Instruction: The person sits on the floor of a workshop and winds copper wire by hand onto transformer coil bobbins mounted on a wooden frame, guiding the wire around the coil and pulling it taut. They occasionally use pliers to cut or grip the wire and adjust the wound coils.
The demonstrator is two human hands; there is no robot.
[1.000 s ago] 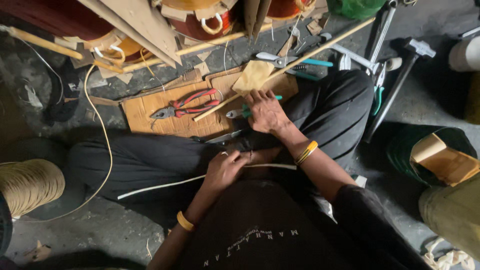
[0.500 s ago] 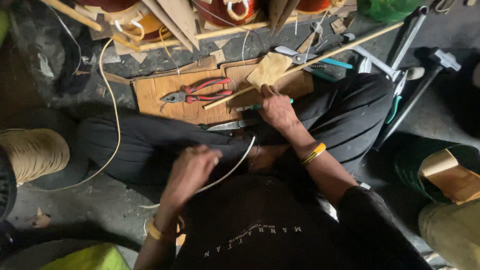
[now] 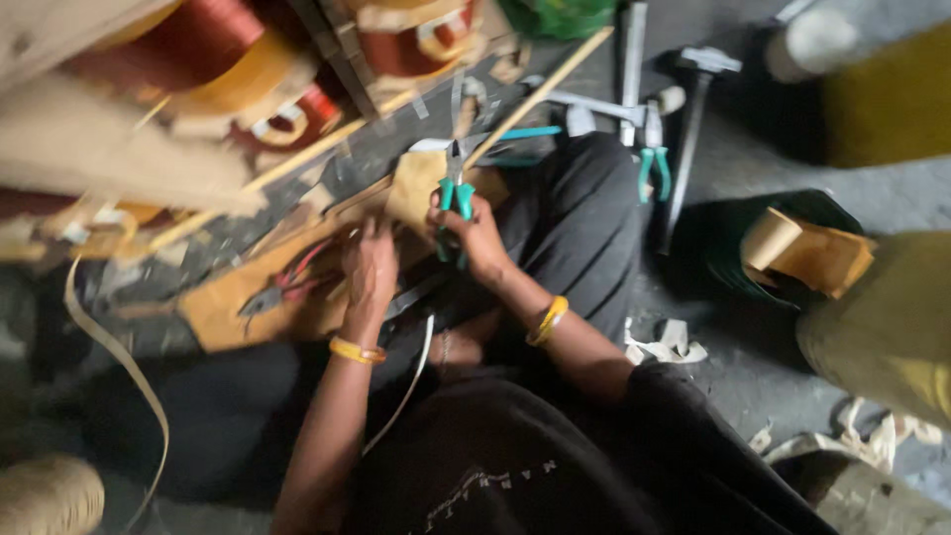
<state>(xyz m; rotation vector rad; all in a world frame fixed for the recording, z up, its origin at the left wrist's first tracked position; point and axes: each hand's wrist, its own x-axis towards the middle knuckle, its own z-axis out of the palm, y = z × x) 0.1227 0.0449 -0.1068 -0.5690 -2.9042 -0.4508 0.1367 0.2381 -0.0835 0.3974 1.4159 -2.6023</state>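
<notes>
Pliers [image 3: 456, 193] with green handles, gripped in the closed right hand [image 3: 475, 238]; left hand [image 3: 369, 272], beside them, pinches a white strip [image 3: 411, 381]. Judged step: cutting; next needs steady alignment.

You are sitting on the floor of a workshop where things get fixed. Big coils of copper wire [image 3: 213, 45] sit in front of you, and a hammer [image 3: 693, 129], green-handled pliers [image 3: 654, 163] and red pliers [image 3: 287, 287] lie around on the gray concrete floor [image 3: 733, 367]. Scraps of brown paper [image 3: 802, 253] are scattered about too.
</notes>
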